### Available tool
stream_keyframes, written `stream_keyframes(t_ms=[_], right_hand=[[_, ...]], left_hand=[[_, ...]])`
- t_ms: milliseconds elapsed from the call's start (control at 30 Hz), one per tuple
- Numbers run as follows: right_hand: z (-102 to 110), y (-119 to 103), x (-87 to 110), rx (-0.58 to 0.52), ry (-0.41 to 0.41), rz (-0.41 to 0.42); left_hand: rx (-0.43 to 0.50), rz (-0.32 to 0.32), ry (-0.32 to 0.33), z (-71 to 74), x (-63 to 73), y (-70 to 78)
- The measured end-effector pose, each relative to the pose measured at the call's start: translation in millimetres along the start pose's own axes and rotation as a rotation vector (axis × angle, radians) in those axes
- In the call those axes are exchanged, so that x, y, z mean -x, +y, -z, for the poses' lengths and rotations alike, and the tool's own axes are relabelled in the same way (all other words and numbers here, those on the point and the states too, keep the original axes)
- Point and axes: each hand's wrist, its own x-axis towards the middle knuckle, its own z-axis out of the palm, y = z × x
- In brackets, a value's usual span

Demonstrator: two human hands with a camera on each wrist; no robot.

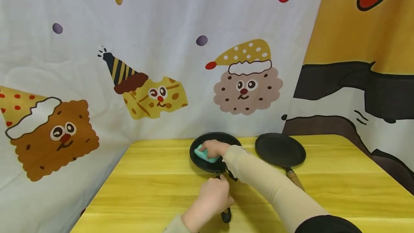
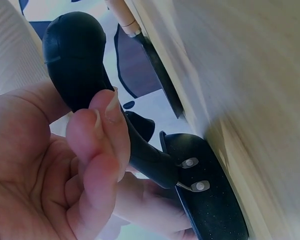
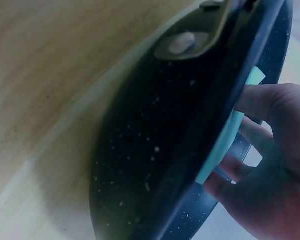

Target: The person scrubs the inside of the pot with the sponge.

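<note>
A black frying pan (image 1: 198,161) sits at the back middle of the wooden table. My left hand (image 1: 213,195) grips its black handle (image 2: 75,55), the rounded end of which sticks out past the palm. In the left wrist view the fingers (image 2: 107,135) curl over the handle, and two rivets show on the pan's side. Inside the pan, my right hand (image 1: 214,148) holds a teal sponge (image 1: 205,155) against the cooking surface. From the right wrist, the thumb and spread fingers (image 3: 230,167) are on the sponge (image 3: 225,142), and the speckled pan wall hides part of it.
To the right lies a flat black pan (image 1: 279,149) with a wooden handle (image 1: 295,179), close to the right forearm (image 1: 275,186). The yellow wooden table (image 1: 139,190) ends at a hanging cloth (image 1: 168,46) printed with cartoon biscuits and cheese.
</note>
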Motion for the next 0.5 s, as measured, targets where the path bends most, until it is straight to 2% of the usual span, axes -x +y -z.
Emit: stream_keyframes(t_ms=[200,500], right_hand=[[1,5,-4.7,-0.029,-0.001,-0.116],[3,16,0.5,0.019,0.009,-0.192]], left_hand=[[-0.017,-0.015,0.031,1.2,-1.3,1.1],[-0.008,-0.018,0.012,2.0,0.5,0.3]])
